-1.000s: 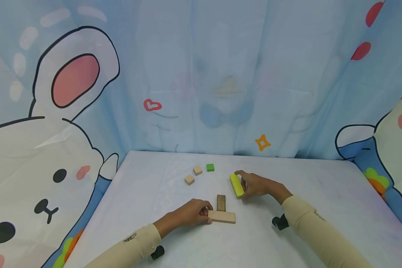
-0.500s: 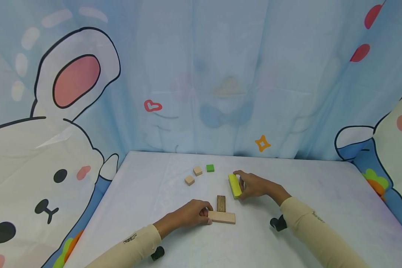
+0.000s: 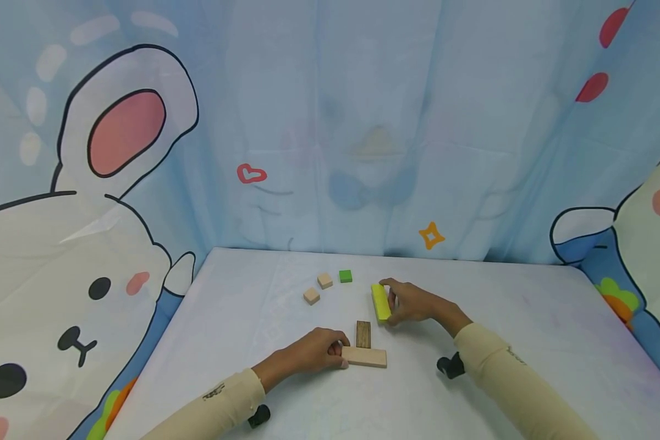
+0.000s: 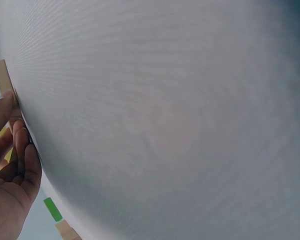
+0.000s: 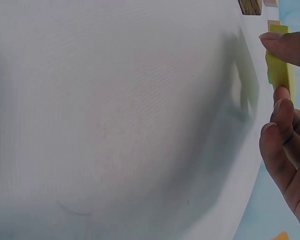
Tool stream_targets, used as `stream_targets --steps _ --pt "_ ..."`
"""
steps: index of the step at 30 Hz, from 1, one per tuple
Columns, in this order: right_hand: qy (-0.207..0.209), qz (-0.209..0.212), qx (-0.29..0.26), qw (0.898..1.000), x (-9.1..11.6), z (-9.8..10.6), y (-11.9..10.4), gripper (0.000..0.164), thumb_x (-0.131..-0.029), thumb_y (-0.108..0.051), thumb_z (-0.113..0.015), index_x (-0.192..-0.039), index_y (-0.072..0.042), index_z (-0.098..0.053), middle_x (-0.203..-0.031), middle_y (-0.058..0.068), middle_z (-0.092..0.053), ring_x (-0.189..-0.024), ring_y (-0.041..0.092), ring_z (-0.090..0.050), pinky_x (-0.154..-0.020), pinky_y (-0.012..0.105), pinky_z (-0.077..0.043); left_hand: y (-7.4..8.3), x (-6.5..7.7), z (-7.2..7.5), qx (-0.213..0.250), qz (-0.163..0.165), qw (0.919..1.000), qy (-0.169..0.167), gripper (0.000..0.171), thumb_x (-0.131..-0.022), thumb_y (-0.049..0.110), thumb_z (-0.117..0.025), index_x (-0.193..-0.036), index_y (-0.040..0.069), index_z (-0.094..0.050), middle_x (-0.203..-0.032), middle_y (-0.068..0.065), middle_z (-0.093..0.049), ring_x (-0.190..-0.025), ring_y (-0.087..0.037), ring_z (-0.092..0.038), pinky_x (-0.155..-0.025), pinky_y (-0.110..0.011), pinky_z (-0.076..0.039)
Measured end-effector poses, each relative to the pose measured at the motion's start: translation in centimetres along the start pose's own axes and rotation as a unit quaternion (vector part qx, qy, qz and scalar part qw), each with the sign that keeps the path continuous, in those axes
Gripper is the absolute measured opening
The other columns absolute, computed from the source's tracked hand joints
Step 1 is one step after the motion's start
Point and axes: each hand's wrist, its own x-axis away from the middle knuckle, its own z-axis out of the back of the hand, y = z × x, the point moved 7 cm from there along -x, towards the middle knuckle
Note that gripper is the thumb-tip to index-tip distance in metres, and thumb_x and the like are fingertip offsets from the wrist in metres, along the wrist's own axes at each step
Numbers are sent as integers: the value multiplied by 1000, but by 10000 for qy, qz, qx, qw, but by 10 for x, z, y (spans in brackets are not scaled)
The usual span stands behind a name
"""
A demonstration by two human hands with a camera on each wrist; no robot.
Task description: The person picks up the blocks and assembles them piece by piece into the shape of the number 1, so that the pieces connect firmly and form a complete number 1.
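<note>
My left hand (image 3: pixel 318 351) pinches the left end of a flat, light wooden block (image 3: pixel 367 357), which lies crosswise on the white table. Touching or very near its far edge is a dark brown wooden block (image 3: pixel 363 334), pointing away from me. In the right hand (image 3: pixel 412 302) is a long yellow block (image 3: pixel 381 304), held by its two ends between thumb and fingers. That yellow block (image 5: pixel 278 62) appears in the right wrist view with its shadow on the cloth beside it. The pale block (image 4: pixel 4 75) shows between thumb and fingers in the left wrist view.
A small green block (image 3: pixel 345 276) and two small pale wooden cubes, a farther cube (image 3: pixel 324 280) and a nearer cube (image 3: pixel 311 296), sit at the back of the white table (image 3: pixel 264 275). Behind it hangs a blue printed curtain (image 3: pixel 363 122).
My right hand has moved slightly to the left with the yellow block, which has turned more upright in the head view. The left hand and the pale block have stayed put.
</note>
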Motion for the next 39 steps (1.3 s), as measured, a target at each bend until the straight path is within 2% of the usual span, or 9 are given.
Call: stream_targets --steps 16,31,39 --pt "74 183 -179 9996 -2 4 -17 95 -73 -20 -89 -148 2 -36 -91 2 -58 -83 16 -51 -76 32 -45 -1 1 0 28 39 10000 22 31 -89 21 -78 -116 10 -68 -79 12 -58 -71 3 -50 -67 -15 -45" --pt "122 40 -290 9995 -12 -1 -16 96 -72 -23 -90 -148 1 -37 -91 3 -58 -81 16 -52 -73 31 -44 -3 -2 -2 -38 51 10000 -11 32 -89 22 -78 -117 11 -68 -78 13 -57 -70 3 -51 -66 -15 -45" --pt "111 120 -365 9992 -14 -5 -19 96 -71 -27 -91 -147 2 -38 -92 2 -58 -82 16 -51 -73 31 -44 -3 -2 -2 -44 -17 10000 -10 31 -89 22 -78 -116 11 -69 -78 13 -58 -69 3 -51 -65 -15 -45"
